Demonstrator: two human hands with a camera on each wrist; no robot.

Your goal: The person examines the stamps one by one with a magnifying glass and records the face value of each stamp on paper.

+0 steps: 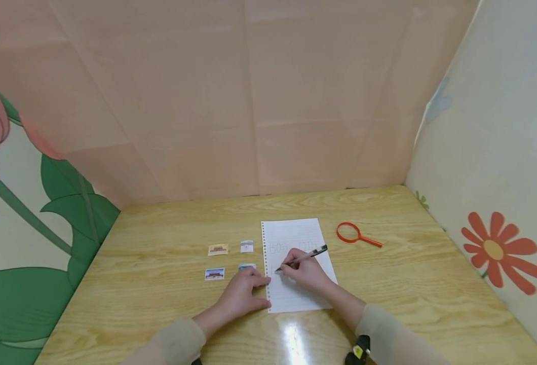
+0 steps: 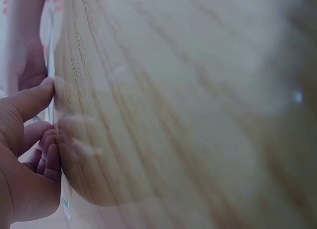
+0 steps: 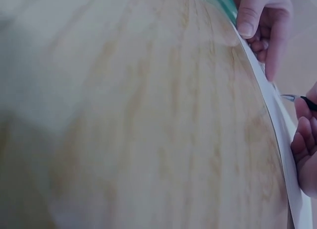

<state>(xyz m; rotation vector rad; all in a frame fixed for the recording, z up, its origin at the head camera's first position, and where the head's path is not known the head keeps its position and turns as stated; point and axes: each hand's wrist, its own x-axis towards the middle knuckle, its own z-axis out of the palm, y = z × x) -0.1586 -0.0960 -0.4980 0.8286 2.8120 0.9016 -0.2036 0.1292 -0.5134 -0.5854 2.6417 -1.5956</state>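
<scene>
My right hand (image 1: 306, 274) pinches a black pen (image 1: 308, 253), its tip at the lined sheet of paper (image 1: 298, 233). Faint writing runs across the sheet above that hand. The right wrist view also catches the pen's silver tip (image 3: 288, 97). My left hand (image 1: 242, 294) rests at the sheet's perforated left edge, thumb and forefinger spread apart and touching it. Close to its knuckles lies a small bluish picture card (image 1: 246, 266), partly hidden by the hand. Three more small cards lie near it: a yellow one (image 1: 218, 249), a pale one (image 1: 247, 246) and a blue one (image 1: 215, 274).
A red magnifying glass (image 1: 358, 235) lies right of the paper on the wooden table (image 1: 150, 284). A pinkish sheet (image 1: 250, 101) hangs behind the table, and flower-printed panels (image 1: 483, 152) stand at both sides.
</scene>
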